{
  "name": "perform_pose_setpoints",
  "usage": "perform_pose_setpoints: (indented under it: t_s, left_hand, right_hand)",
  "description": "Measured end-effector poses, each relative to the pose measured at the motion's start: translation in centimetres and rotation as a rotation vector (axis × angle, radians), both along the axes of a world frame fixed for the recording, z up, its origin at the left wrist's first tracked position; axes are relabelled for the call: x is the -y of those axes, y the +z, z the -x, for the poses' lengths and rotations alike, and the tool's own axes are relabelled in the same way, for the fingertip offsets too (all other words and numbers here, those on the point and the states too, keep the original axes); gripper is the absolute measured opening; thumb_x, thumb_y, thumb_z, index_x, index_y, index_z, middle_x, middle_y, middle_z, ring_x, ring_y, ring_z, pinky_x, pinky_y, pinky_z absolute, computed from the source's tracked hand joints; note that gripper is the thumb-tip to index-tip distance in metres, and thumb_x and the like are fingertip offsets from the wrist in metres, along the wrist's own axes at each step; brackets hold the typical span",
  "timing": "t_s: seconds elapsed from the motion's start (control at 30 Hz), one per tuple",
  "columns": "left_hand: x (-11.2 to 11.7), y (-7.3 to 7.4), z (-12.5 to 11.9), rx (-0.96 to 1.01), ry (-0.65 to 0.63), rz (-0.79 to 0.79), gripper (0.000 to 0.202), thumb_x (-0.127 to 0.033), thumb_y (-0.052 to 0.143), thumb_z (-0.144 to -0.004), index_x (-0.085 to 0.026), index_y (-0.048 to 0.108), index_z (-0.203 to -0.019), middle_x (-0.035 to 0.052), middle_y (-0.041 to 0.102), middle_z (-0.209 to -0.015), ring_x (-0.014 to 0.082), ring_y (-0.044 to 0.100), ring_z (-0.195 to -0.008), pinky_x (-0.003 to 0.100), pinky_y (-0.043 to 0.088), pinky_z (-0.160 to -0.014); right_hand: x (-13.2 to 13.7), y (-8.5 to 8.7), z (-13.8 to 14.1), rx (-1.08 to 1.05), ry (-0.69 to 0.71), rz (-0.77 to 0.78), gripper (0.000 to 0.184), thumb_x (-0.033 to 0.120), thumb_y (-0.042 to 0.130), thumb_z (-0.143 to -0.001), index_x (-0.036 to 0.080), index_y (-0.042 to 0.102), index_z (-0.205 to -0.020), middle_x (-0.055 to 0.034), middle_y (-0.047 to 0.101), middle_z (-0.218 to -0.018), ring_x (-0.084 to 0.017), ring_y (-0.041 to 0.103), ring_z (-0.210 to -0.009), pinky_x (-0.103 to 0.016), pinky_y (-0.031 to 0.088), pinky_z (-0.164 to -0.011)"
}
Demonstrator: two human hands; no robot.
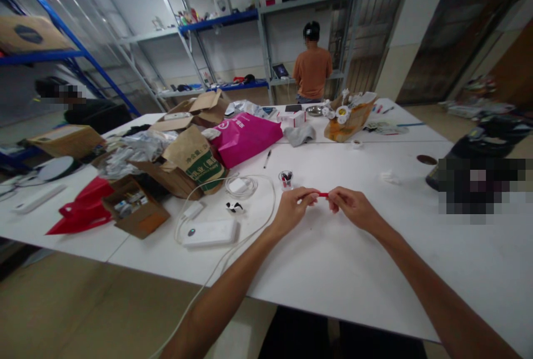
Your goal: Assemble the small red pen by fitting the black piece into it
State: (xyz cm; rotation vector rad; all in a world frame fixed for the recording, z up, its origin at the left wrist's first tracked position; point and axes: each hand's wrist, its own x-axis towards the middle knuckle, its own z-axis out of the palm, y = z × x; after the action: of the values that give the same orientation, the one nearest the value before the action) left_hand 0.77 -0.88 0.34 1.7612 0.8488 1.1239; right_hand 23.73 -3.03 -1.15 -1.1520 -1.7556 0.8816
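Note:
A short, slim red stick-shaped piece (323,195) is held level just above the white table, its ends hidden in my fingers. My left hand (293,207) pinches its left end between thumb and fingers. On the opposite end, my right hand (351,207) is closed in a similar pinch. Just behind my left hand stands a small clear cup (285,180) with red and black slender items in it. A dark pen (267,158) lies on the table beyond the cup.
Left of my hands are a white power bank (211,233), looped white cables (275,198) and a small black-and-white object (235,207). Farther back stand a magenta bag (245,137), a brown paper bag (200,165) and cardboard boxes (135,215). A person (313,73) faces the shelves.

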Motion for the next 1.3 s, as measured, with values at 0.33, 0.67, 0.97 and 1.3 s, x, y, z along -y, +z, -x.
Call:
perform_pose_setpoints:
  t_s: [0.33,0.67,0.97,1.3]
  left_hand:
    - [0.2,-0.9,-0.1,-0.081,0.092,-0.011,0.047,-0.053,0.058,-0.106,-0.015,0.078,-0.087,0.0023,0.066,-0.07,0.0136,0.057,-0.065,0.025,0.044,-0.065]
    - [-0.9,-1.2,-0.2,-0.019,0.016,0.233,0.059,-0.065,0.06,-0.099,-0.012,0.078,-0.082,0.0005,0.059,-0.063,0.0112,0.05,-0.058,0.024,0.037,-0.057]
    - [-0.8,-0.6,-0.2,-0.002,-0.008,0.29,0.065,-0.071,0.06,-0.097,-0.011,0.08,-0.083,0.0014,0.062,-0.061,0.0102,0.05,-0.055,0.024,0.039,-0.057]
    - [-0.8,-0.2,0.1,0.042,-0.045,0.228,0.051,-0.061,0.07,-0.095,-0.013,0.081,-0.083,0.0042,0.071,-0.069,0.0118,0.058,-0.061,0.024,0.047,-0.062]
  right_hand:
    - [0.5,0.2,0.6,0.2,-0.12,-0.272,0.036,0.048,0.053,-0.107,0.022,0.073,-0.091,-0.0023,0.069,-0.077,-0.015,0.059,-0.068,-0.029,0.044,-0.067]
    - [0.0,0.1,0.0,0.17,-0.056,-0.413,0.023,0.039,0.061,-0.107,0.024,0.077,-0.115,-0.0051,0.079,-0.105,-0.02,0.075,-0.094,-0.035,0.059,-0.089]
    - [0.2,0.0,0.1,0.181,-0.093,-0.526,0.018,0.031,0.07,-0.103,0.025,0.078,-0.118,-0.0035,0.08,-0.113,-0.02,0.078,-0.099,-0.034,0.062,-0.091]
    - [0.4,0.5,0.1,0.169,-0.059,-0.453,0.014,0.032,0.068,-0.103,0.025,0.078,-0.11,-0.0024,0.08,-0.105,-0.017,0.075,-0.093,-0.03,0.057,-0.086]
